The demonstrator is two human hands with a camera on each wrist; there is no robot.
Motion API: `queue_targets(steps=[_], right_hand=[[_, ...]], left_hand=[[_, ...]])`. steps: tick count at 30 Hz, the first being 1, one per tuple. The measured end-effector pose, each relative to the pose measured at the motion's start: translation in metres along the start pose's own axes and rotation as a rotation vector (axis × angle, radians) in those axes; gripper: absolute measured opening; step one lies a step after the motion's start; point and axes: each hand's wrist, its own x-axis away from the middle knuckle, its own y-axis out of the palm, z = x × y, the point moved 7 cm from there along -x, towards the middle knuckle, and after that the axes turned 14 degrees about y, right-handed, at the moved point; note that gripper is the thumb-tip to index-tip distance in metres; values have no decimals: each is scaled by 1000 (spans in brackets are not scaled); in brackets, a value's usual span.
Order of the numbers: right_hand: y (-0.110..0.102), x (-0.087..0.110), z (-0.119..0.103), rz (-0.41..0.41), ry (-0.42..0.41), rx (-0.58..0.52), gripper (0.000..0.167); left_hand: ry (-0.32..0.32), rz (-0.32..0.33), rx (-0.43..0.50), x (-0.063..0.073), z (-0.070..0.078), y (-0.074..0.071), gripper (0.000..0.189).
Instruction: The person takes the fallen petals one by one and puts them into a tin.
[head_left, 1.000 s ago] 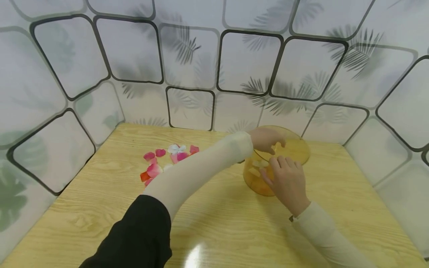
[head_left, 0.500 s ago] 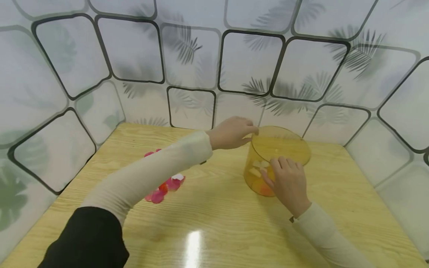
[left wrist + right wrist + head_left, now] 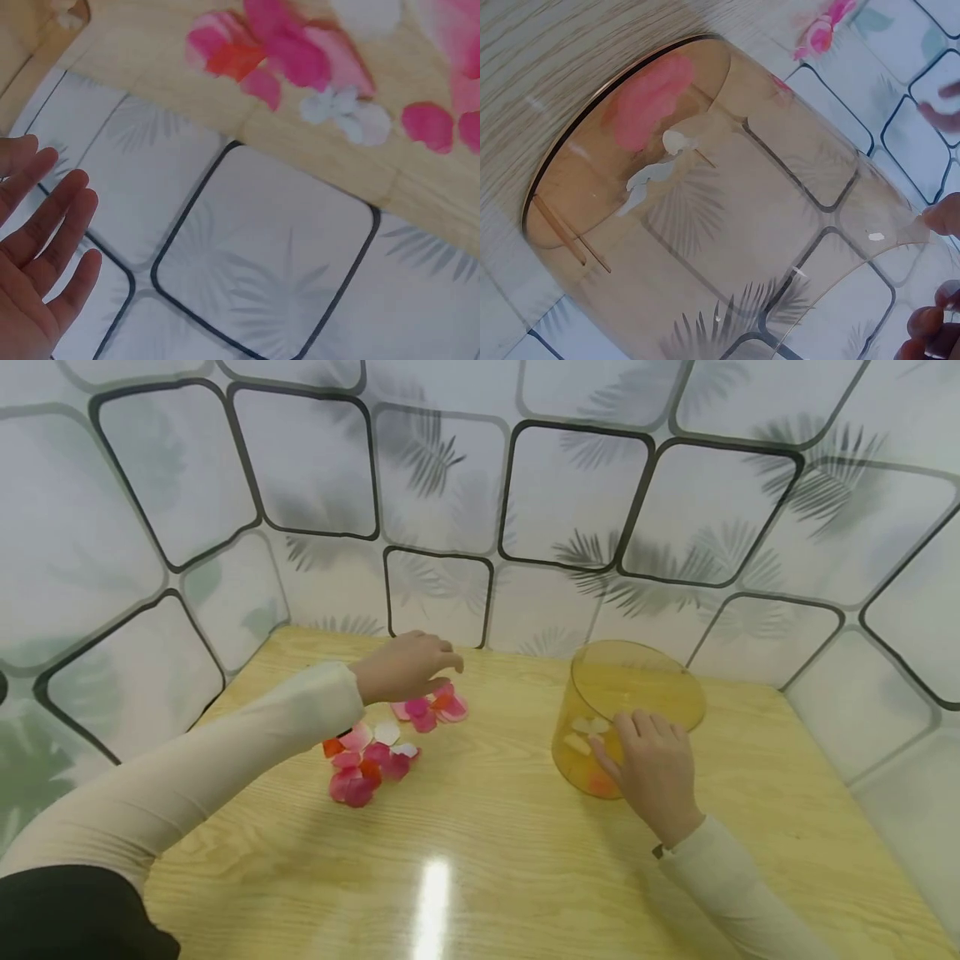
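Note:
My left hand (image 3: 405, 668) is raised above the scattered flower petals (image 3: 367, 770), its fingers loosely spread and holding nothing; in the left wrist view its palm and fingers (image 3: 45, 247) show at the left edge. A transparent amber cylindrical container (image 3: 581, 760) stands upright at the right. My right hand (image 3: 656, 772) grips it at the near rim, with the thumb against the outer wall and the fingers over the rim. Inside, seen in the right wrist view, white petals (image 3: 649, 180) and a pink petal (image 3: 652, 101) lie low down.
The petals on the wooden table (image 3: 480, 843) are pink, red and white, spread in two loose clusters, the farther petals (image 3: 431, 708) lying near the left hand. A patterned cloth wall (image 3: 570, 493) encloses the table at the back and sides.
My left hand has moved left from over the container's opening to above the petals. The right hand stays at the rim. A reddish petal shows low in the container that was not visible earlier.

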Motion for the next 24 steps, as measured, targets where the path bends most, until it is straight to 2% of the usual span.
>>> queue_targets(steps=[5, 9, 11, 15, 20, 24], right_hand=[[-1, 0, 0, 10, -3, 12, 44], [-1, 0, 0, 13, -5, 16, 45], [-1, 0, 0, 14, -4, 12, 45], [-1, -1, 0, 13, 0, 10, 43], [0, -1, -1, 10, -2, 15, 44], [0, 0, -1, 10, -1, 16, 44]], left_hand=[[45, -72, 14, 28, 5, 36, 24], [91, -110, 87, 45, 12, 61, 26], [90, -139, 126, 51, 13, 71, 27], [49, -193, 164, 60, 10, 90, 22], [14, -188, 186, 65, 5, 103, 21], [42, -158, 182, 65, 5, 104, 18]])
